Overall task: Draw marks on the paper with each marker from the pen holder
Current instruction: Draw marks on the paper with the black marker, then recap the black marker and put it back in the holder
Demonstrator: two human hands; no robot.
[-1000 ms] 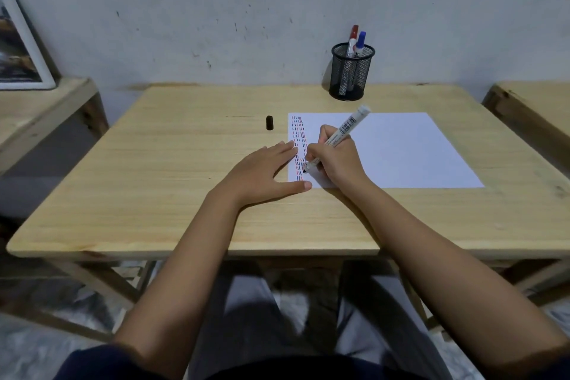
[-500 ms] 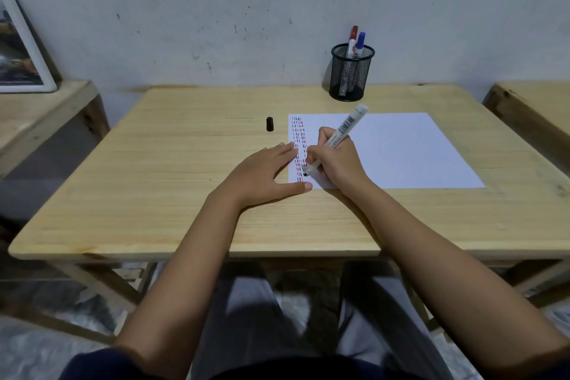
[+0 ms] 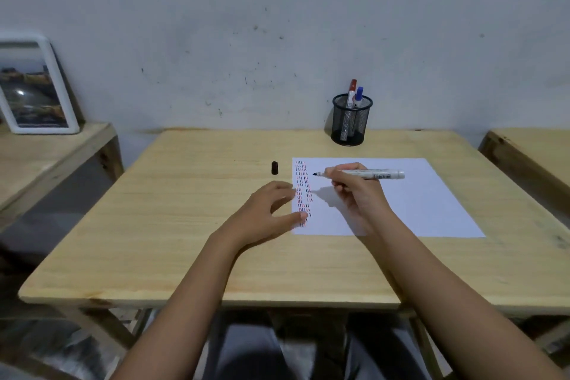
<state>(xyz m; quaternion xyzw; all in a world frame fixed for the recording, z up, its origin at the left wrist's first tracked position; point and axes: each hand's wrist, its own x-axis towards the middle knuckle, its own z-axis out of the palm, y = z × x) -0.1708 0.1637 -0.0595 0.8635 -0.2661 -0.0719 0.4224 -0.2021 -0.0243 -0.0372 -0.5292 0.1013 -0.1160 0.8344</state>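
Observation:
A white sheet of paper (image 3: 401, 194) lies on the wooden table (image 3: 185, 225), with columns of short red, blue and black dashes (image 3: 302, 191) down its left edge. My right hand (image 3: 357, 191) holds an uncapped black marker (image 3: 364, 174) level above the paper, tip pointing left. My left hand (image 3: 271, 210) hovers at the paper's left edge, fingers curled and apart, holding nothing. The marker's black cap (image 3: 274, 167) stands on the table left of the paper. A black mesh pen holder (image 3: 351, 123) at the back holds a red marker (image 3: 352, 92) and a blue marker (image 3: 358, 97).
A white-framed picture (image 3: 34, 86) leans on the wall on a side table (image 3: 46, 157) at the left. Another wooden table (image 3: 536, 157) stands at the right. The wall rises directly behind the pen holder.
My right hand lifted the marker off the paper and turned it level, tip to the left. My left hand rose from lying flat and curled its fingers. The camera view tilted upward.

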